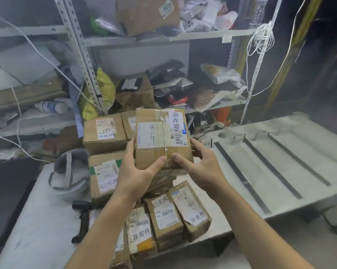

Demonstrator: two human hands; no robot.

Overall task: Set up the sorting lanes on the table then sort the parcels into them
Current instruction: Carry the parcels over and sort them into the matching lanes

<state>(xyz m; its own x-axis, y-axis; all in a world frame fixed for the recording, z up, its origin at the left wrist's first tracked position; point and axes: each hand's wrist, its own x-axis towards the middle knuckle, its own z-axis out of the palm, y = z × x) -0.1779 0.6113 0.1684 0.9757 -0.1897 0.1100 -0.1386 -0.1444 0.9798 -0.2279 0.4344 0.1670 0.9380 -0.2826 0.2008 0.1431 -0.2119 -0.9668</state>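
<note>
A brown cardboard parcel (161,138) is held up in both hands above the pile (105,177) of other parcels, near the middle of the view; its front face is turned toward the camera; clear tape runs down the centre seam and is wrinkled at the top; a plain white label (147,134) sits on the left of the face; a second white label (178,125) on the right carries large black characters 待处理 and a barcode beneath, read sideways; the cardboard is creased and a little scuffed at the corners.

The left hand (136,171) grips the parcel's lower left, thumb pressed flat on the front by the tape, fingers curled round the left edge; the right hand (200,164) grips the lower right, thumb on the front just beside the other thumb, fingers wrapped behind the right edge.

The pile lies on a pale table (37,220); its boxes are the same brown card, some marked 已完成, some 异常件; to the right, three dark strips (272,167) lie side by side across the tabletop, apart from the pile; a white helmet (70,173) rests upside down left of the pile; cluttered shelves (163,37) stand behind.
</note>
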